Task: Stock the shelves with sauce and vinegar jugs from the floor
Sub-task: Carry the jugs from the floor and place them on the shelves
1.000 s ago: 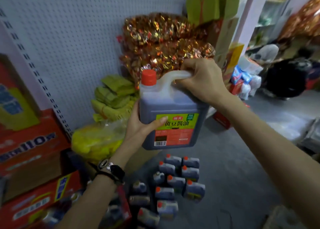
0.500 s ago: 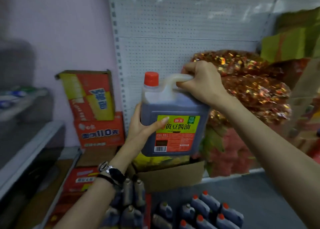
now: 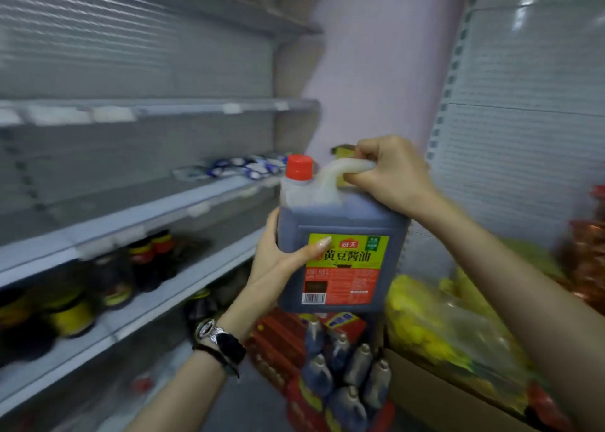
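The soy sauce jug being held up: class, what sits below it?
Below the soy sauce jug, lower in the frame, are smaller dark bottles and red cartons. The jug's body covers the cartons' far end, and its underside cannot be seen.

Middle shelf [image 3: 170, 202] lies open before far packets [image 3: 242, 167]; dark bottles [image 3: 144, 263] crowd beneath.

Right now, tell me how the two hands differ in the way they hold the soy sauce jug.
The right hand curls its fingers round the top handle of the jug; the left hand cups its side, thumb across the label. The left wrist bears a watch; the right wrist is bare. Both hold the same jug.
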